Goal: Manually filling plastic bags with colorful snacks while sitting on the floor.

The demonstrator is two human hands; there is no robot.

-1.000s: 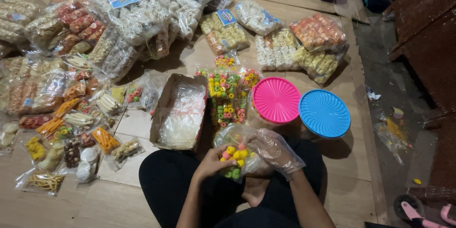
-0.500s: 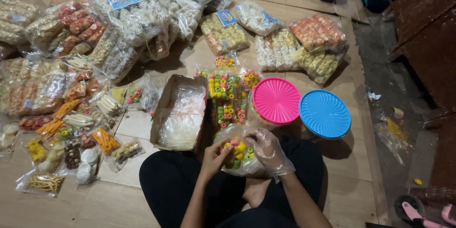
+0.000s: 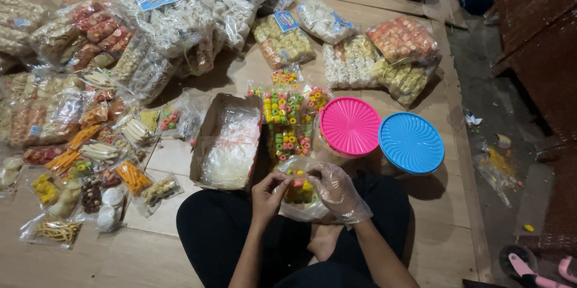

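**Both hands closing on a small bag of coloured ring snacks, over the lap**

You are sitting cross-legged on the wooden floor [image 3: 384,0] and holding a small clear bag of coloured ring snacks [image 3: 299,190] just above your lap, close to your body so both hands can be working its mouth. Your left hand [image 3: 268,195], bare, is pinching the bag's left edge with fingers curled shut on the plastic. Your right hand [image 3: 338,194], wearing a loose clear plastic glove, is cupping the bag's right side, fingers half closed around it; the glove is likely keeping the food off your skin.

Just in front of you, the bigger bag of coloured rings [image 3: 287,121] is lying open-ended toward you, within easy reach. Beside it on the left, a cardboard box of empty clear bags [image 3: 229,142] is sitting near your left hand. To the right, a pink lid [image 3: 350,126] and a blue lid [image 3: 412,142] are covering two tubs. Finished small packs [image 3: 90,174] are lying spread out on your left, and large bulk snack bags [image 3: 174,24] are piled further off.
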